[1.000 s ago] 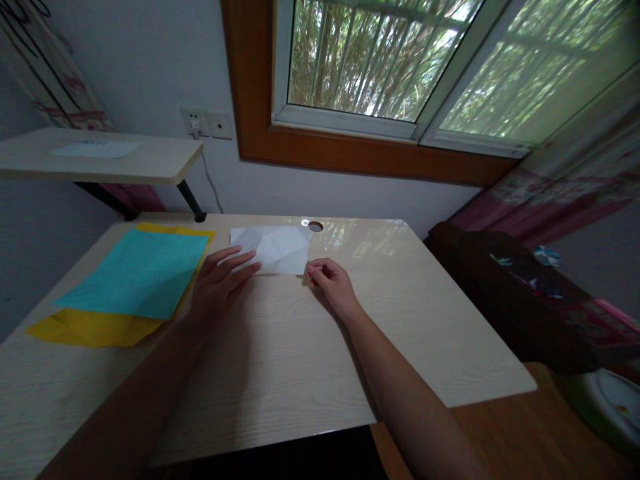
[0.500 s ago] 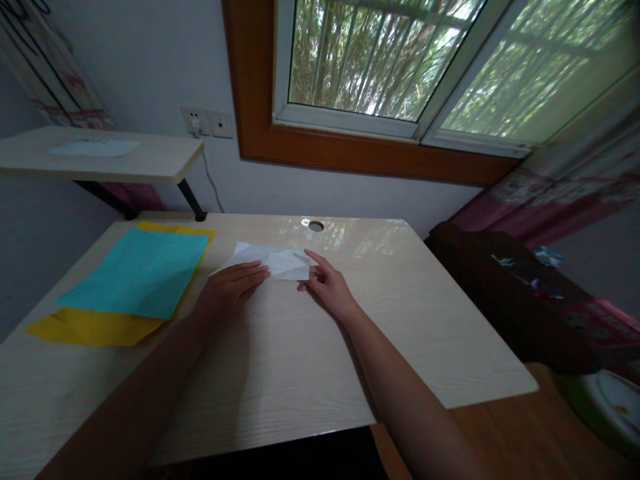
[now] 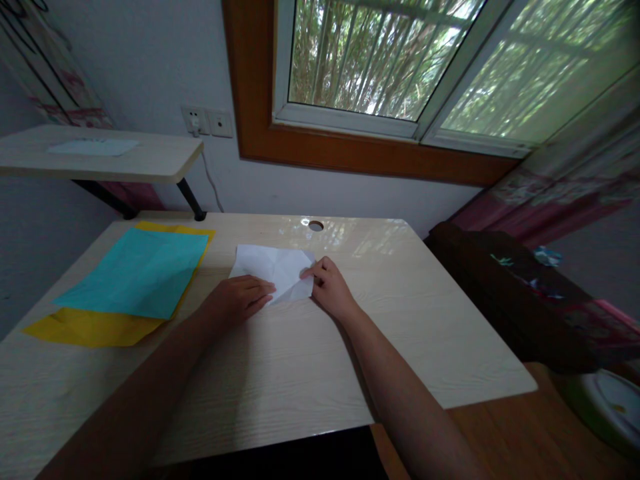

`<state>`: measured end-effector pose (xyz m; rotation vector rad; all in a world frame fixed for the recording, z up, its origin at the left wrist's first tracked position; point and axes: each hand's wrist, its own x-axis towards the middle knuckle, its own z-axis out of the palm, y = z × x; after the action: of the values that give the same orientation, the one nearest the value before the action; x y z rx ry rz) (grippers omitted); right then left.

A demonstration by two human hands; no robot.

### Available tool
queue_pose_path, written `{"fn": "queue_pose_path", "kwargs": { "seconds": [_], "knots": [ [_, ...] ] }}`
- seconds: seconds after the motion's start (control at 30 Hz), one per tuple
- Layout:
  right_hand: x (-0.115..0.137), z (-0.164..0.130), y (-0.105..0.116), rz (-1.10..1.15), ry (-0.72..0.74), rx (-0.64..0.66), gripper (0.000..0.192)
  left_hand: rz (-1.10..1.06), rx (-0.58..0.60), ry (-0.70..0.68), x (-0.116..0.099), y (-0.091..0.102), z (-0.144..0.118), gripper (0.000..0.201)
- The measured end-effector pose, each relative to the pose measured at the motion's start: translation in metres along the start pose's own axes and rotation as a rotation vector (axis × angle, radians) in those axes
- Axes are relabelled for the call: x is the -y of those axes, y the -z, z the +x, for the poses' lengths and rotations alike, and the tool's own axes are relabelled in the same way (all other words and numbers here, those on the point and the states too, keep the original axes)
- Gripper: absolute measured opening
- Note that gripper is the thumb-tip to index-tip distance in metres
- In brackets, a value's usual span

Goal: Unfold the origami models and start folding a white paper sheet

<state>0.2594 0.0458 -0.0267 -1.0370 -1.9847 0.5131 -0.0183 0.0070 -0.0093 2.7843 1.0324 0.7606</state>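
Head view, desk scene. Item: creased white paper (image 3: 274, 268), partly folded, lying on the pale wood-grain desk (image 3: 310, 360) just above frame centre, below the round cable hole (image 3: 315, 226); its long axis runs left to right across the frame, with a pointed flap toward its lower edge. Left hand (image 3: 239, 299): palm down, fingers extended and close together, fingertips pressing the paper's lower left edge; the sheet lies up and to the right of them. Right hand (image 3: 331, 288): fingers curled, thumb and forefinger pinched on the paper's right corner; the sheet lies to the left of them. Both hands touch the paper, one at each end, about equally near. Other items: teal sheet (image 3: 140, 272) stacked on yellow sheet (image 3: 80, 328), left of frame, apart from both hands.
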Motion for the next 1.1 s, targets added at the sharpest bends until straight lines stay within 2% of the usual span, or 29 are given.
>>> {"fn": "queue_pose_path", "kwargs": {
  "seconds": [0.13, 0.33, 0.47, 0.6, 0.77, 0.9, 1.1],
  "knots": [
    [0.003, -0.002, 0.0, -0.082, 0.072, 0.046, 0.024, 0.016, 0.006, -0.01, 0.004, -0.005, 0.0, 0.03],
    [0.01, -0.002, 0.004, -0.134, 0.169, 0.152, 0.022, 0.057, 0.136, 0.071, 0.006, -0.016, -0.005, 0.041],
    [0.011, -0.001, 0.003, -0.163, 0.167, 0.202, 0.027, 0.106, 0.229, 0.154, 0.005, -0.021, -0.009, 0.049],
    [0.004, 0.0, 0.001, -0.143, 0.104, 0.151, 0.034, 0.137, 0.274, 0.186, 0.003, -0.016, -0.008, 0.051],
    [-0.002, 0.003, 0.002, -0.081, 0.004, 0.072, 0.032, 0.151, 0.247, 0.184, 0.001, -0.01, -0.007, 0.052],
    [0.002, 0.001, 0.003, -0.178, -0.003, 0.111, 0.019, 0.164, 0.197, 0.188, 0.0, -0.009, -0.007, 0.054],
    [0.004, -0.004, 0.0, -0.329, 0.01, 0.207, 0.045, 0.127, 0.15, 0.127, 0.001, -0.007, -0.004, 0.048]
  ]
}}
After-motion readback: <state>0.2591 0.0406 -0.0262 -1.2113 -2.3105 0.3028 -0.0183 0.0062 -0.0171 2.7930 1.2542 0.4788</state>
